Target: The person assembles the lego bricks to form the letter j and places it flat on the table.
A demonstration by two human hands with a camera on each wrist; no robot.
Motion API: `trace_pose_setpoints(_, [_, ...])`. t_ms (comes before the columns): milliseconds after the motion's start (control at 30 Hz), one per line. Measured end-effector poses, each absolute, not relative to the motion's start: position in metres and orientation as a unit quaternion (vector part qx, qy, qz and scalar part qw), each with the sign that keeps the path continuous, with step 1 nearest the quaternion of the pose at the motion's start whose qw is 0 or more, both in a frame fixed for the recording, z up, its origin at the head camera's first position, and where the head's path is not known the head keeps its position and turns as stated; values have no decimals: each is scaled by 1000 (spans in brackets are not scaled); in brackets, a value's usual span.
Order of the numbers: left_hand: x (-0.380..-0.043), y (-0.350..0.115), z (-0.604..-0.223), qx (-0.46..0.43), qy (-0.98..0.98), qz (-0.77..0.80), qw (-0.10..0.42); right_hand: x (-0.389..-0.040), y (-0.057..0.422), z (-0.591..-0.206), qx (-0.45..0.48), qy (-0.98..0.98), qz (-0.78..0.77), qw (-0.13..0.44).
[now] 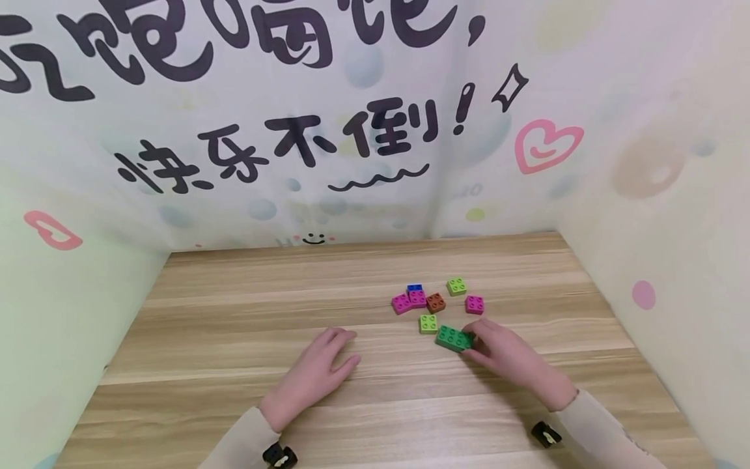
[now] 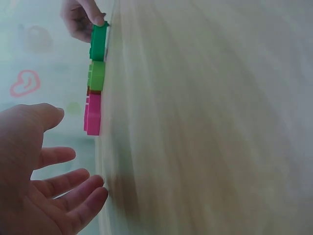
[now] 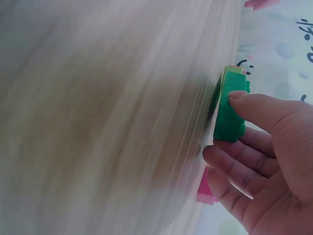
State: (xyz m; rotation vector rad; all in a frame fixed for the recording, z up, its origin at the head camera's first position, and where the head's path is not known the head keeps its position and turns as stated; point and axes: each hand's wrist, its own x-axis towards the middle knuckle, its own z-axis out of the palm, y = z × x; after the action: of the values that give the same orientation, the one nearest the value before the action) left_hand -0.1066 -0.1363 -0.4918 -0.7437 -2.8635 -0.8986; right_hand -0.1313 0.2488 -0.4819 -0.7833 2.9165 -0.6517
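Note:
My right hand (image 1: 506, 352) pinches one end of a long green toy building brick (image 1: 451, 338), studs up, right at the tabletop. In the right wrist view the thumb lies along the side of the green brick (image 3: 231, 115), with fingertips at its near end. Just behind the brick's left end sits a small lime brick (image 1: 428, 324). Left of these, my left hand (image 1: 316, 368) rests on the wood, palm inward, fingers loosely extended and holding nothing. The left wrist view has this hand (image 2: 49, 171) with fingers spread apart, away from the bricks.
Farther back lie a brown brick (image 1: 435, 302), a blue brick (image 1: 415, 287) partly behind a magenta brick (image 1: 417, 299), and another magenta brick (image 1: 402, 303). To the right are a second lime brick (image 1: 456, 286) and a magenta one (image 1: 474, 305). Printed cloth walls (image 1: 375, 215) border the wooden table (image 1: 234, 312).

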Motion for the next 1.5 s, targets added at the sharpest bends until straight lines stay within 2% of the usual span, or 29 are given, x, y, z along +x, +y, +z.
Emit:
trace_pose_setpoints(433, [-105, -123, -491, -267, -916, -300, 2, -126, 222, -477, -310, 926, -213, 32])
trace_pose_setpoints(700, [-106, -113, -489, -273, -912, -305, -35, -127, 202, -477, -353, 909, -217, 39])
trace_pose_setpoints(933, [-108, -105, -489, -280, -897, -338, -58, -127, 188, -481, -360, 901, -231, 70])
trace_pose_setpoints(1133, [-114, -102, -494, -266, -879, -386, -90, -130, 176, -484, -372, 896, -231, 71])
trace_pose_setpoints(1500, [-117, -99, -496, -292, -868, -387, -109, -131, 165, -487, -382, 890, -234, 89])
